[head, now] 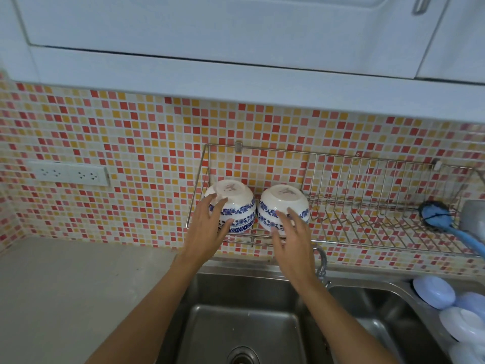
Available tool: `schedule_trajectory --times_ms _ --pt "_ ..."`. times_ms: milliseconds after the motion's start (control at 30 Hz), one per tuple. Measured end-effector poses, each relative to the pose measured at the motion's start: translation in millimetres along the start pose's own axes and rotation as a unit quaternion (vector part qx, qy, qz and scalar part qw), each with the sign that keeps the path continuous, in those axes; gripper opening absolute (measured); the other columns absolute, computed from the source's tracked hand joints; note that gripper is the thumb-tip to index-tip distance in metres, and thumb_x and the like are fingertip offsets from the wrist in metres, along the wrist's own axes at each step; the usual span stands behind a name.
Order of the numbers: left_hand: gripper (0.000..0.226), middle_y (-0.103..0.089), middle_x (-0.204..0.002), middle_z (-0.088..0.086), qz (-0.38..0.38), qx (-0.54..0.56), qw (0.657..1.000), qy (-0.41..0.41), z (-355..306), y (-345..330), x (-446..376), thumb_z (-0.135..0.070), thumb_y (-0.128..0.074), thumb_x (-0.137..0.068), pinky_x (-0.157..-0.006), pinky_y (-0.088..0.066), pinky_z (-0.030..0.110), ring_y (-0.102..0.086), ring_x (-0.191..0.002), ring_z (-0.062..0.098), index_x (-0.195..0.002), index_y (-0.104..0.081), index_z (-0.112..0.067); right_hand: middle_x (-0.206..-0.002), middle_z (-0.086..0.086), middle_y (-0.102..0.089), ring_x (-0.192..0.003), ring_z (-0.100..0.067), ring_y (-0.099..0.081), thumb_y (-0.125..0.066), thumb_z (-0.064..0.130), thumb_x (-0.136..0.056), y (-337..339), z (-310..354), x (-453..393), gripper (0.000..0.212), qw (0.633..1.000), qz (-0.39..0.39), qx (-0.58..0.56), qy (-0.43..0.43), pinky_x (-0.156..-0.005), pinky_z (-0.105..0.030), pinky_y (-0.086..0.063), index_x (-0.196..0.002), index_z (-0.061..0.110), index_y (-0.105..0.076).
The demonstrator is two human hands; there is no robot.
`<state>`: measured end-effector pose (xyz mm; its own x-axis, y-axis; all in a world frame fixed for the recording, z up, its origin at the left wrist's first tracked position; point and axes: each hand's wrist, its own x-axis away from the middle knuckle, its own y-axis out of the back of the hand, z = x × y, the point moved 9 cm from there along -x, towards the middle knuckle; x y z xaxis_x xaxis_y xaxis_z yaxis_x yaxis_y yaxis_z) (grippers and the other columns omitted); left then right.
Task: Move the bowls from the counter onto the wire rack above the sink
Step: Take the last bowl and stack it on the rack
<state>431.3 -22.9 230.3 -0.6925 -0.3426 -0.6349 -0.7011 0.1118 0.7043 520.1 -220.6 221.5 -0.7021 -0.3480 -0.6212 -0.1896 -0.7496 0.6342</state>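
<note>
Two white bowls with blue flower bands sit upside down, side by side, at the left end of the wire rack [367, 227] on the tiled wall. My left hand [207, 227] has its spread fingers resting on the left bowl [236, 203]. The fingers of my right hand [291, 235] are apart, with the tips at the front of the right bowl [283, 203]; whether they touch it I cannot tell. Neither bowl is lifted off the rack.
A blue dish brush [441, 216] lies at the rack's right end. Below is a steel double sink [236, 324] with a tap [321, 264]. Pale plastic lids [435, 291] lie at its right. A grey counter [78, 285] stretches left, under a wall socket [69, 174].
</note>
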Motion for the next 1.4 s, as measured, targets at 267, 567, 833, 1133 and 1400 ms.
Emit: schedule_trajectory --times_ms 267,567,833,1133,1400 --pt "0.055 -0.041 -0.147 0.01 0.037 -0.038 0.998 0.016 9.5 -12.6 4.9 -0.056 -0.026 -0.094 -0.106 -0.038 0.055 -0.041 -0.134 0.029 -0.139 -0.042 -0.028 -0.162 -0.008 -0.011 -0.146 -0.032 -0.018 -0.064 0.043 -0.088 0.1 -39.5 -54.1 0.07 0.992 0.109 0.045 -0.045 -0.113 -0.047 -0.028 -0.148 0.032 -0.03" --pt "0.059 -0.011 -0.16 0.001 0.08 -0.072 0.994 0.026 12.6 -27.4 3.3 -0.055 -0.014 -0.095 -0.117 -0.02 0.053 -0.014 -0.147 0.025 -0.15 -0.009 -0.034 -0.151 -0.009 -0.038 -0.136 -0.029 -0.039 -0.068 0.04 -0.085 -0.7 -41.4 -45.4 0.062 0.997 0.056 0.049 -0.014 -0.107 -0.045 -0.039 -0.139 0.018 -0.046" --pt "0.058 0.014 -0.157 -0.007 0.108 -0.11 0.988 0.024 9.3 -30.1 6.7 -0.054 0.005 -0.093 -0.12 0.0 0.047 0.011 -0.145 0.017 -0.148 0.012 -0.036 -0.142 -0.013 -0.051 -0.127 -0.032 -0.052 -0.065 0.023 -0.09 7.3 -31.9 -35.6 0.042 0.998 0.006 0.056 -0.01 -0.094 -0.047 -0.05 -0.13 0.014 -0.058" --pt "0.071 0.015 -0.157 -0.008 0.12 -0.118 0.986 0.02 1.9 -26.6 11.0 -0.062 0.024 -0.082 -0.115 0.014 0.039 0.012 -0.146 0.015 -0.147 0.013 -0.035 -0.141 -0.013 -0.051 -0.131 -0.032 -0.048 -0.064 0.012 -0.091 6.0 -29.6 -29.2 0.041 0.996 0.014 0.086 0.033 -0.089 -0.053 -0.049 -0.132 0.012 -0.058" --pt "0.075 0.006 -0.16 -0.003 0.181 -0.064 0.981 0.04 -4.7 -13.0 25.5 -0.061 0.012 -0.087 -0.119 0.007 0.045 0.006 -0.147 0.017 -0.151 0.004 -0.023 -0.158 -0.011 -0.025 -0.145 -0.027 -0.025 -0.063 -0.006 -0.085 3.3 -23.1 -15.4 0.077 0.98 0.109 0.162 0.037 -0.107 -0.044 -0.039 -0.151 0.013 -0.027"
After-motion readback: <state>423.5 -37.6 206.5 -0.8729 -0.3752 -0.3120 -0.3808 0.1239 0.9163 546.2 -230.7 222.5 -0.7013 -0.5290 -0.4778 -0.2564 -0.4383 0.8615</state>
